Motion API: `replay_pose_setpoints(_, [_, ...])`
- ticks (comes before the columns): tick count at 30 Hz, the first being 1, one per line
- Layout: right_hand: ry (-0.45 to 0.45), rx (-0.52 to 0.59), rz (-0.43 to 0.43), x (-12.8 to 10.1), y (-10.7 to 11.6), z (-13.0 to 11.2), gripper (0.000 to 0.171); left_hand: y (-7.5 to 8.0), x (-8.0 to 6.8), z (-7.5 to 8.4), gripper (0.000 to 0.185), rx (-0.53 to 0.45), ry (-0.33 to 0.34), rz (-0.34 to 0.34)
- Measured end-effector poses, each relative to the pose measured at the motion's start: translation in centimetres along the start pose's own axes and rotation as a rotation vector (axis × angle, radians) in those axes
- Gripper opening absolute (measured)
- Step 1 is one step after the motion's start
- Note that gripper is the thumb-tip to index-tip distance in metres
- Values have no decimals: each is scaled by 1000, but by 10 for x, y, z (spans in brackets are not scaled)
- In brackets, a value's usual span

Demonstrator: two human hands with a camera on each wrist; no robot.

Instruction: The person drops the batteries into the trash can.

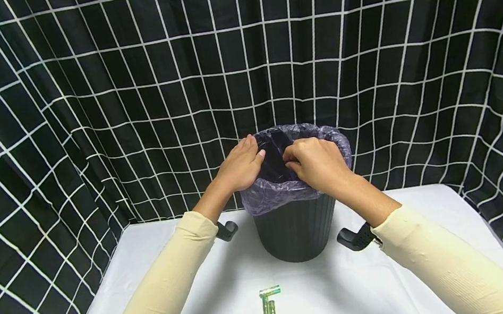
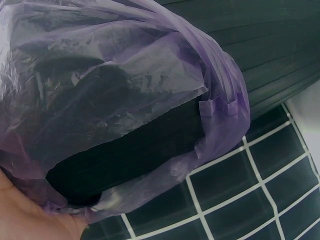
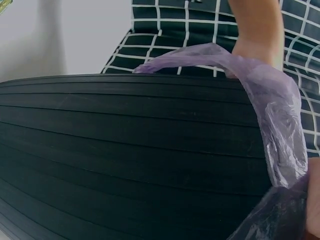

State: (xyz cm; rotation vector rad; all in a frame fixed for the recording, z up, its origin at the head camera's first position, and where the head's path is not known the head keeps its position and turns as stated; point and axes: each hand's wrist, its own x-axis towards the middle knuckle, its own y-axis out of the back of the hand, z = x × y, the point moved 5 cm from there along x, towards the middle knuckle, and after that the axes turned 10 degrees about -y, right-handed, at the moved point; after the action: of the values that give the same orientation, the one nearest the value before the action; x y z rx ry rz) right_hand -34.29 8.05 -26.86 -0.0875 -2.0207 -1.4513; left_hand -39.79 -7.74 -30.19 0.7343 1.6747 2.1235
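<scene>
A dark ribbed trash can (image 1: pixel 291 232) stands upright, with a thin translucent purple garbage bag (image 1: pixel 281 195) lining it and folded out over its rim. My left hand (image 1: pixel 244 164) rests on the left side of the rim, fingers extended and thumb toward the opening. In the left wrist view, the bag's loose edge (image 2: pixel 220 115) hangs down the can's outer wall. My right hand (image 1: pixel 317 161) reaches over the right part of the opening with curled fingers, pinching the bag near the inside. The right wrist view shows only a sliver of that hand beside the bag (image 3: pixel 285 135).
Several green-and-gold batteries (image 1: pixel 270 307) lie on the white tabletop (image 1: pixel 225 311) in front of the can. A black curtain with a white grid (image 1: pixel 217 49) hangs behind and at both sides. Black wrist mounts (image 1: pixel 356 239) jut from beneath the sleeves.
</scene>
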Motion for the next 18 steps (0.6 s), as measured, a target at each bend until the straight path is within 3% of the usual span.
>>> replay_pose_setpoints(18, [120,33,136,-33,24,-28,11,0,0,0,61,5,3,-5])
